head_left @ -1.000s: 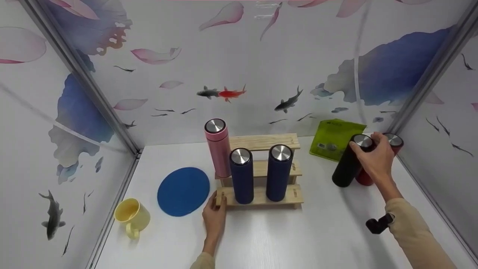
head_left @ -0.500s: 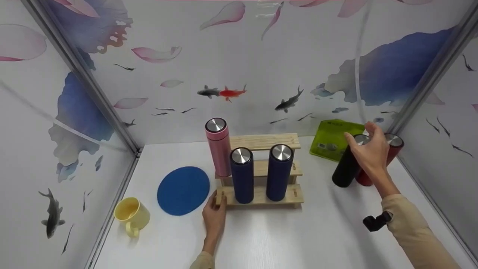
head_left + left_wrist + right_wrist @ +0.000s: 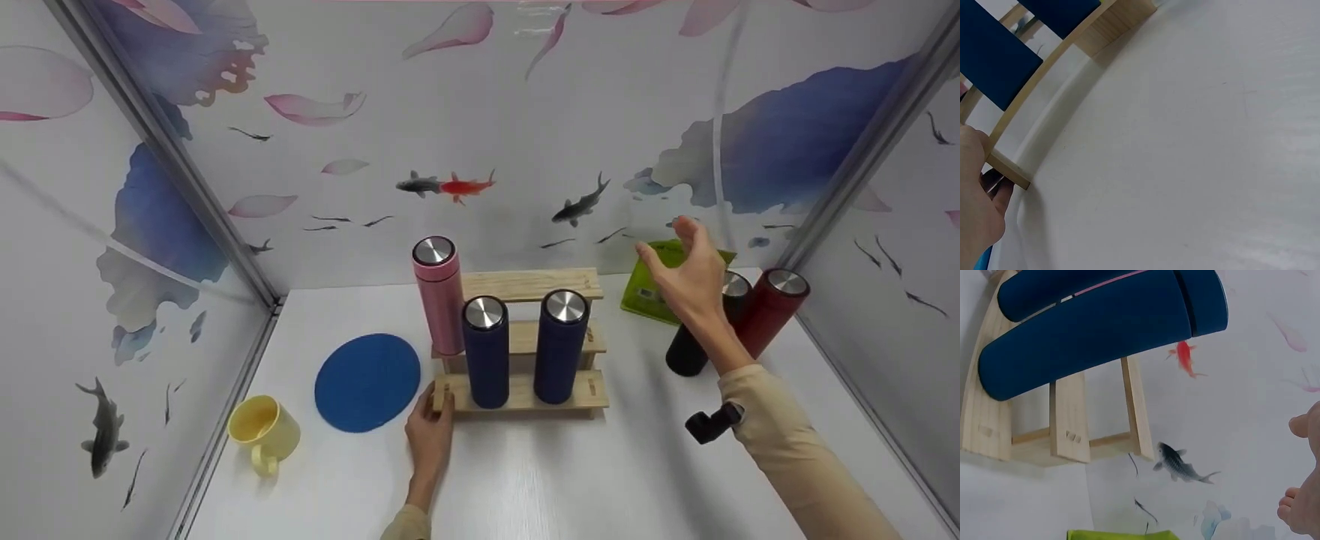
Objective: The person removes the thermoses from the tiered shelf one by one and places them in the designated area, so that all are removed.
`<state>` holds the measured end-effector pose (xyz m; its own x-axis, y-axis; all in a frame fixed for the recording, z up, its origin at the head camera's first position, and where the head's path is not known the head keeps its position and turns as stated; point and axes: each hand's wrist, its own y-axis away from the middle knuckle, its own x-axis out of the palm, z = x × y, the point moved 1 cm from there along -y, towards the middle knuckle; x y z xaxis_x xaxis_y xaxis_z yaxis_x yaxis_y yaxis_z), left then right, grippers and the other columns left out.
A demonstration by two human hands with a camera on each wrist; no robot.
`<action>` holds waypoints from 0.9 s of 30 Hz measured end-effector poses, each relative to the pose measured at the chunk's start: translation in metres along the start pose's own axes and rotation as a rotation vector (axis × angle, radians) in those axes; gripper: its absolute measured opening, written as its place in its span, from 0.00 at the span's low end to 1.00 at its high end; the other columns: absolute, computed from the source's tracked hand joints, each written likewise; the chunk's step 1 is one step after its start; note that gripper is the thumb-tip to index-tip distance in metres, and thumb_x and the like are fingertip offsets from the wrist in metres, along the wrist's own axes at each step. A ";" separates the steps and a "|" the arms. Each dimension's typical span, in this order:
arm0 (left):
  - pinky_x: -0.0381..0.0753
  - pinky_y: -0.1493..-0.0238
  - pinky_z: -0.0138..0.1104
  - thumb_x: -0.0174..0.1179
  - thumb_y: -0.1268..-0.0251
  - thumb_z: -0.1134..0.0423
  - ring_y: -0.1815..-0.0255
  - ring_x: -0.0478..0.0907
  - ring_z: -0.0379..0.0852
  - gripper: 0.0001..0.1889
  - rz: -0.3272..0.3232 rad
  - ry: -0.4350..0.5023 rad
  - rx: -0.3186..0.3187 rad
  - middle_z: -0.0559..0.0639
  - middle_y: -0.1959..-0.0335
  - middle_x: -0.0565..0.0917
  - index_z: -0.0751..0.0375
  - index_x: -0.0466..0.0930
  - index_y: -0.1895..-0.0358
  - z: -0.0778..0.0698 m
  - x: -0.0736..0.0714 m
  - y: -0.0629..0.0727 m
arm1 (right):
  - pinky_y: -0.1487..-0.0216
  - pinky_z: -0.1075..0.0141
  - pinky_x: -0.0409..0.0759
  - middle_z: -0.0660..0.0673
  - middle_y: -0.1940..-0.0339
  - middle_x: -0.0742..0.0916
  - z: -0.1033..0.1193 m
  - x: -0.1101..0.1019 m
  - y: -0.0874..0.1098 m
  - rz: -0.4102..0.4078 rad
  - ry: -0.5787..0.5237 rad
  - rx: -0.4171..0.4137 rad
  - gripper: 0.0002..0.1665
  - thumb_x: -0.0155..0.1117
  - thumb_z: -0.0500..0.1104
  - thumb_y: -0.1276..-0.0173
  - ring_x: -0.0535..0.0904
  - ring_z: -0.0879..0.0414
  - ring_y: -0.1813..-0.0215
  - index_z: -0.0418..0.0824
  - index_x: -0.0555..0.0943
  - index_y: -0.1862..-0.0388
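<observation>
My left hand [image 3: 430,439] grips the left end of the lowest step of a wooden tiered rack [image 3: 529,285]. In the left wrist view its fingers wrap round the rack's end and leg. Two navy vacuum flasks [image 3: 487,367] stand upright on the lowest step, and a pink flask [image 3: 441,311] stands on the middle step at the left. My right hand [image 3: 694,292] hangs in the air with thumb and fingers spread, holding nothing. It partly covers a black flask [image 3: 686,352] and a green pouch [image 3: 636,296]. A red flask [image 3: 772,315] stands beside the black one.
A yellow mug [image 3: 274,435] and a round blue mat [image 3: 367,384] lie on the white table [image 3: 525,480] left of the rack. Printed panels [image 3: 495,112] close in the back and both sides.
My right hand has let go of the black flask, risen and moved left, away from both flasks on the right. The left hand stays on the rack.
</observation>
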<state>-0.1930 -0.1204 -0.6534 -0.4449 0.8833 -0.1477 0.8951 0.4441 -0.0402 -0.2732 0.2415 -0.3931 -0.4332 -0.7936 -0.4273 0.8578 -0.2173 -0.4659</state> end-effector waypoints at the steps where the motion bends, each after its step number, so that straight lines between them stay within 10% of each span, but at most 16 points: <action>1: 0.80 0.54 0.29 0.66 0.30 0.58 0.46 0.83 0.50 0.25 0.001 0.002 0.002 0.61 0.40 0.83 0.62 0.77 0.33 0.000 0.000 0.000 | 0.24 0.49 0.65 0.33 0.29 0.75 0.004 0.003 -0.001 0.004 -0.015 -0.008 0.42 0.70 0.50 0.31 0.70 0.40 0.25 0.31 0.66 0.27; 27: 0.80 0.56 0.27 0.65 0.29 0.55 0.44 0.82 0.51 0.26 0.013 0.028 0.013 0.59 0.38 0.82 0.61 0.76 0.32 -0.001 -0.004 0.003 | 0.24 0.57 0.66 0.34 0.29 0.77 0.119 0.075 -0.008 0.090 -0.182 -0.171 0.43 0.72 0.49 0.32 0.71 0.44 0.26 0.30 0.66 0.27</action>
<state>-0.1882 -0.1225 -0.6521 -0.4334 0.8931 -0.1205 0.9012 0.4304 -0.0513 -0.2797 0.1156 -0.3290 -0.2871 -0.8977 -0.3341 0.8245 -0.0541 -0.5633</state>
